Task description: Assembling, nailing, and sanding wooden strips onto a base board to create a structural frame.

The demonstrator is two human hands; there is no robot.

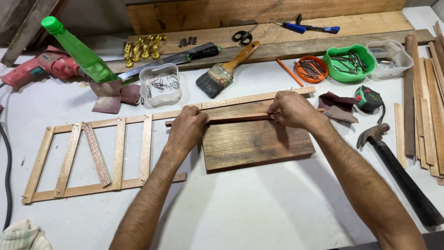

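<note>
A thin reddish wooden strip point(236, 119) lies across a dark wooden board point(256, 143) in the middle of the white table. My left hand point(186, 129) grips the strip near its left end. My right hand point(292, 109) pinches it near its right end. Just behind the strip runs the long top rail point(240, 100) of a pale slatted wooden frame point(92, 157), which extends to the left with several cross slats.
A hammer point(397, 173) lies at the right beside a stack of wood strips point(428, 106). Behind are a tape measure point(368, 98), bowls of nails point(349, 62), a paintbrush point(226, 69), a clear nail tub point(161, 84), a green bottle point(78, 51) and a red drill point(44, 65).
</note>
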